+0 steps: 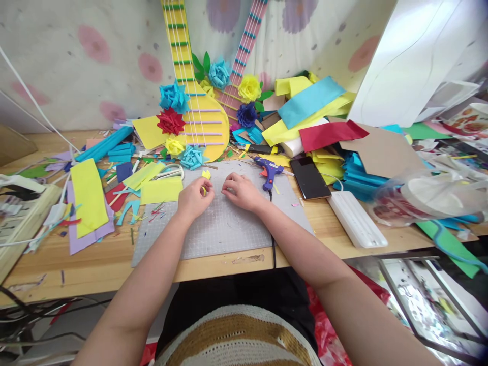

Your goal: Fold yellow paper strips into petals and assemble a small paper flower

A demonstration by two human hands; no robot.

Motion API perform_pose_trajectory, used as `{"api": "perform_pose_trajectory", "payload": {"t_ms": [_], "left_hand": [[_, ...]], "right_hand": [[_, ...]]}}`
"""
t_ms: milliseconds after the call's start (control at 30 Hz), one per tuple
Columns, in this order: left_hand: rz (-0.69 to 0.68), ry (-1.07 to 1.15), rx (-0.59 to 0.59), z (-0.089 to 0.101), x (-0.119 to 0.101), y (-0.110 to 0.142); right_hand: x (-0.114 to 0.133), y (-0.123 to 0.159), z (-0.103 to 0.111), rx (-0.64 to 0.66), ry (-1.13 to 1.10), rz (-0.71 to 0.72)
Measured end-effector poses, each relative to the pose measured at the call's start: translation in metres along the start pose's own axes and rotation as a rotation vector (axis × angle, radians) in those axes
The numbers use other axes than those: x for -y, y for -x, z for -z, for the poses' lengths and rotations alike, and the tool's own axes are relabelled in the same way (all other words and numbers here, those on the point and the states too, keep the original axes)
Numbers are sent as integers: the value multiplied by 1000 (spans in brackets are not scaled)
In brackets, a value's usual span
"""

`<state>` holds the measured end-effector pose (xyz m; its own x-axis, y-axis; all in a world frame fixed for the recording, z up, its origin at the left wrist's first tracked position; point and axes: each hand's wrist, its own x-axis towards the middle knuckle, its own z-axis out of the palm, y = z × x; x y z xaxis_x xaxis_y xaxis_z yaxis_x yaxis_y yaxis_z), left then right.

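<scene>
My left hand [196, 197] is closed around a small rolled piece of yellow paper [206, 175], which sticks out above the fingers. A hand's width to its right is my right hand [242, 191], its thumb and fingertips pinched together. Whatever they hold, if anything, is too small to make out. Both hands are over the grey cutting mat [224, 239]. Just right of my right hand lies a purple glue gun [271, 172], its black cord running off the table's front edge. White-handled scissors [176, 170] and a yellow paper sheet [162, 190] lie left of my left hand.
Behind the mat lean a yellow paper guitar [211, 127] with paper flowers and a pink one [244, 56]. A phone [309, 178], a white power bank [358, 218] and stacked coloured paper [312, 101] lie right. Scraps and a power strip [28, 218] are left.
</scene>
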<state>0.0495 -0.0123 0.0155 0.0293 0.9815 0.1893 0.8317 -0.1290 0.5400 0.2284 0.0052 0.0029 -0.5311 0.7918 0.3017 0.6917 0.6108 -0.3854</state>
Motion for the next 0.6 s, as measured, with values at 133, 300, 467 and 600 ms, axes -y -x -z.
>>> {"api": "perform_pose_trajectory", "payload": {"t_ms": [133,300,467,600], "left_hand": [[211,-78,-155,1,16,-13],[167,-234,-73,-7,27,-21],[174,-278,-56,-13,22,-19],[159,-265,-33,-17,20,-20]], "right_hand": [[0,-2,-3,-12,79,-2],[2,-3,-7,66,144,-10],[7,-3,-4,130,184,-15],[7,-3,-2,149,190,-5]]}}
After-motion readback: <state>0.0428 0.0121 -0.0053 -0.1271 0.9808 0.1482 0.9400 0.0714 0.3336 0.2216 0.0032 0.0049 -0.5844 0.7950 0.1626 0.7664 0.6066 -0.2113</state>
